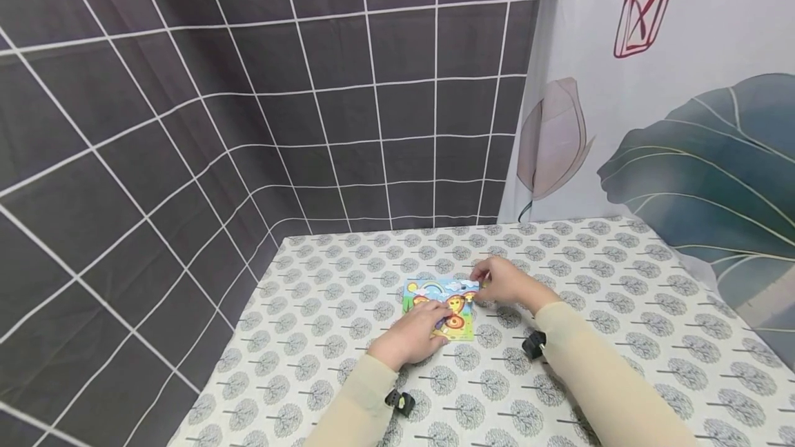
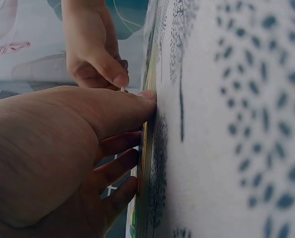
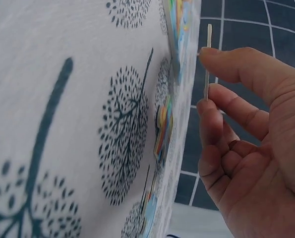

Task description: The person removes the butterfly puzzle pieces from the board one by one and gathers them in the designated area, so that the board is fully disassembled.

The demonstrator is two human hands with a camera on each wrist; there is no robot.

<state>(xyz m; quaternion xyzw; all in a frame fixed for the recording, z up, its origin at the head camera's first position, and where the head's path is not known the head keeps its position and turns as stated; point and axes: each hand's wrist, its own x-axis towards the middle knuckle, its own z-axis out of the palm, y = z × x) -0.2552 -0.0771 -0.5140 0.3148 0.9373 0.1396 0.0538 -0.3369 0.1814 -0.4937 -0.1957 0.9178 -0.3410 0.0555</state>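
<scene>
A colourful flat picture puzzle (image 1: pixel 459 331) with a rainbow, sun and butterfly-like figure lies on the cloth. My left hand (image 1: pixel 413 333) rests over its lower left part, fingers on its face; in the left wrist view the thumb (image 2: pixel 130 106) touches down by the near edge. Just above the upper right corner is my right hand (image 1: pixel 504 281). Between thumb and fingers it pinches a thin, flat puzzle piece (image 3: pixel 208 37), seen edge-on, so its picture is hidden. The left hand covers part of the puzzle.
Loose coloured puzzle pieces (image 3: pixel 163 130) lie on the tree-print tablecloth (image 1: pixel 348 281) beside the puzzle, below the right hand. A dark gridded curtain (image 1: pixel 397 109) hangs behind and to the left; a white flowered one (image 1: pixel 577 178) hangs to the right.
</scene>
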